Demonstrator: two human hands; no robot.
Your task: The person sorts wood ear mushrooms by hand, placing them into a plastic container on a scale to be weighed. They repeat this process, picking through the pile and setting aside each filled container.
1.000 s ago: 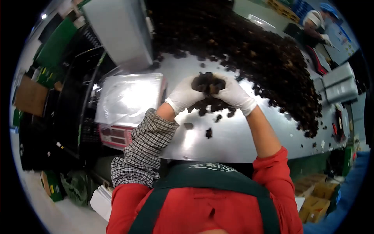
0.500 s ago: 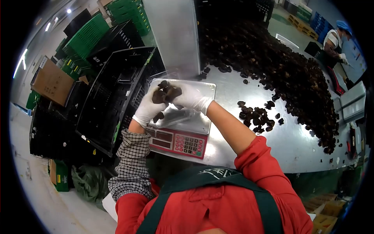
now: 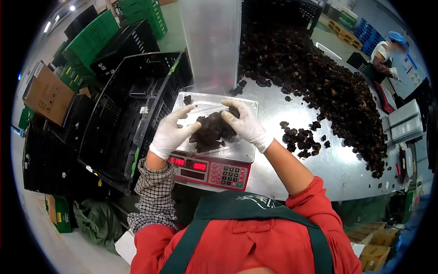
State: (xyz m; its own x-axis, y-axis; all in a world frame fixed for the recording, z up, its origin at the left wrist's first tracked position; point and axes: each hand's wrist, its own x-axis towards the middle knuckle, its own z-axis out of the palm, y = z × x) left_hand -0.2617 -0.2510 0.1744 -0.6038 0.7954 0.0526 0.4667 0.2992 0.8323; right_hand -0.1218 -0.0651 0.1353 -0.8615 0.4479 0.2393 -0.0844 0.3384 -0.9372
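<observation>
Both arms reach forward and bend inward, so the two white-gloved hands sit close together but apart. The left hand point(image 3: 169, 132) is spread, palm turned toward the other, fingers straight and pointing up and to the right, above a left forearm point(image 3: 155, 192) in a checked sleeve. The right hand point(image 3: 244, 124) is loosely cupped, fingers curved downward, above a bare right forearm point(image 3: 285, 164); its grip cannot be told.

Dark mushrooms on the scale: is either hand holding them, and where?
Fingers of the white-gloved right hand lie on top of the dark mushroom heap; a grip cannot be told. The left hand is open beside it.
</observation>
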